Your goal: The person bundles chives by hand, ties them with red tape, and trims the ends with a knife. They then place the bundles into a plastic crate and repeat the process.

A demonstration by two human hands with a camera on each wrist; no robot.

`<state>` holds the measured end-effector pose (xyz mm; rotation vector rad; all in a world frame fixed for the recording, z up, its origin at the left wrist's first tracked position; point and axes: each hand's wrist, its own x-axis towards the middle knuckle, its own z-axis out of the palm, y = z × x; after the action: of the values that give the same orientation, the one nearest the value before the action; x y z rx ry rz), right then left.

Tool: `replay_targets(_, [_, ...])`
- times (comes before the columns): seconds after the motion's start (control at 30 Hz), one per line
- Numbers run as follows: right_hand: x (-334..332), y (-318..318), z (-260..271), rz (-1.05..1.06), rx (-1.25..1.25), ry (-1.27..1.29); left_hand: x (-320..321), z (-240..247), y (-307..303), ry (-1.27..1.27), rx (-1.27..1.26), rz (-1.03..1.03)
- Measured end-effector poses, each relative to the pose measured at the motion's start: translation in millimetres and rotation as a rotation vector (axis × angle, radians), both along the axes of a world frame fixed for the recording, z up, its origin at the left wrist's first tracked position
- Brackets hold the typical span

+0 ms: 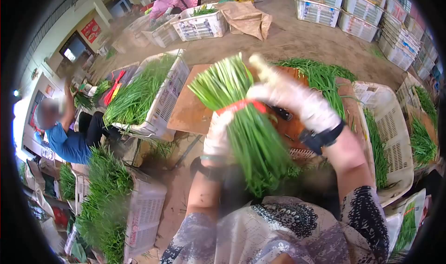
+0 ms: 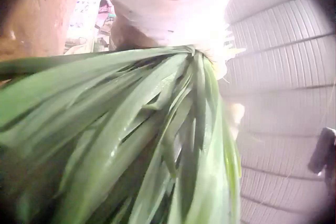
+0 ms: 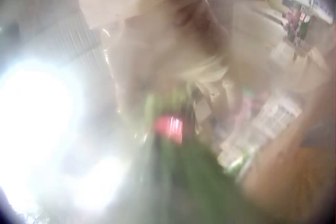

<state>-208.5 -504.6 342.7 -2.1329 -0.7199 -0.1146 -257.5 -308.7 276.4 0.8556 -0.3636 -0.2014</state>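
A bundle of long green leafy stalks (image 1: 258, 141) is held up before the body, its pale cut ends toward the upper left and its leaves hanging down. Around it runs a red band (image 1: 241, 106), also visible in the right wrist view as a red patch (image 3: 169, 128). The gloved left hand (image 1: 218, 134) grips the bundle from the left, near the band; its fingers are mostly behind the stalks. At the bundle's right side is the gloved right hand (image 1: 295, 96), blurred, with its thumb side near the band and fingers raised. Leaves (image 2: 121, 129) fill the left wrist view.
Behind the bundle lies a wooden board (image 1: 186, 99), with loose greens (image 1: 320, 78) to its right. White crates of greens stand left (image 1: 160, 103), lower left (image 1: 146, 213) and right (image 1: 395, 148). A person in blue (image 1: 69, 141) sits at left; another in pink (image 1: 165, 3) is farther back.
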Motion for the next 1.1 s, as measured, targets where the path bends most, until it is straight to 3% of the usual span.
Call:
replay_targets(0.07, [-27, 26, -43, -0.057, 0.002, -0.128, 28, -2, 1, 0.014, -0.042, 0.12])
replay_targets(0.13, [-58, 16, -70, -0.141, 0.161, 0.113, 50, 8, 19, 0.025, -0.06, 0.195])
replay_targets(0.17, [-71, 6, -107, -0.105, 0.28, 0.315, 50, 24, 29, 0.079, -0.066, 0.246])
replay_targets(0.2, [-95, -8, -140, 0.062, 0.29, 0.453, 54, 29, 42, 0.091, -0.098, 0.277])
replay_targets(0.27, [-132, -39, -128, 0.263, -0.621, 0.81, 76, 32, 72, 0.082, -0.156, 0.365])
replay_targets(0.3, [-154, -47, -92, 0.294, -1.175, 0.455, 89, 27, 85, 0.065, -0.185, 0.421])
replay_targets(0.37, [-153, -55, -79, -0.069, -1.019, 0.349, 96, 29, 94, -0.058, -0.138, 0.522])
replay_targets(0.43, [-141, -65, -45, -0.288, -0.961, 0.17, 101, 23, 97, 0.028, -0.206, 0.497])
replay_targets(0.47, [-133, -71, -45, -0.351, -0.389, 0.124, 101, 23, 95, 0.0, -0.182, 0.485])
replay_targets(0.5, [-125, -71, -40, -0.394, 0.019, 0.083, 98, 23, 91, -0.027, -0.157, 0.472])
replay_targets(0.53, [-118, -70, -31, -0.372, 0.41, -0.008, 96, 25, 87, -0.054, -0.132, 0.461])
replay_targets(0.57, [-109, -59, -19, -0.348, 0.633, -0.092, 99, 25, 87, -0.032, -0.134, 0.466])
replay_targets(0.67, [-105, -35, 13, -0.38, 0.586, -0.17, 105, 18, 82, 0.028, -0.184, 0.454])
replay_targets(0.77, [-112, -16, 20, -0.302, 0.737, -0.064, 103, 29, 74, 0.08, -0.289, 0.397])
replay_targets(0.8, [-114, -8, 18, -0.305, 0.639, -0.069, 106, 27, 75, 0.018, -0.261, 0.434])
replay_targets(0.83, [-113, 2, -8, -0.342, 0.165, -0.069, 107, 29, 75, -0.008, -0.279, 0.406])
replay_targets(0.87, [-112, 11, -33, -0.358, -0.427, -0.191, 108, 32, 74, -0.032, -0.291, 0.369])
replay_targets(0.9, [-111, 21, -59, -0.281, -0.844, -0.342, 107, 34, 74, -0.054, -0.301, 0.332])
replay_targets(0.93, [-109, 12, -101, -0.157, -0.909, 0.137, 107, 36, 74, -0.058, -0.27, 0.395])
replay_targets(0.97, [-124, -2, -82, 0.224, -1.284, 0.324, 104, 40, 72, -0.075, -0.285, 0.332])
replay_targets(1.0, [-132, -19, -56, 0.33, -1.096, 0.418, 98, 43, 72, -0.093, -0.303, 0.275])
replay_targets(1.03, [-145, -18, -34, 0.163, -1.025, 0.346, 89, 47, 71, -0.105, -0.317, 0.222])
replay_targets(1.07, [-151, -27, -12, 0.079, -0.793, 0.27, 75, 55, 58, -0.1, -0.118, 0.444])
replay_targets(1.1, [-150, -37, 6, -0.006, -0.557, 0.193, 67, 52, 52, -0.117, -0.056, 0.375])
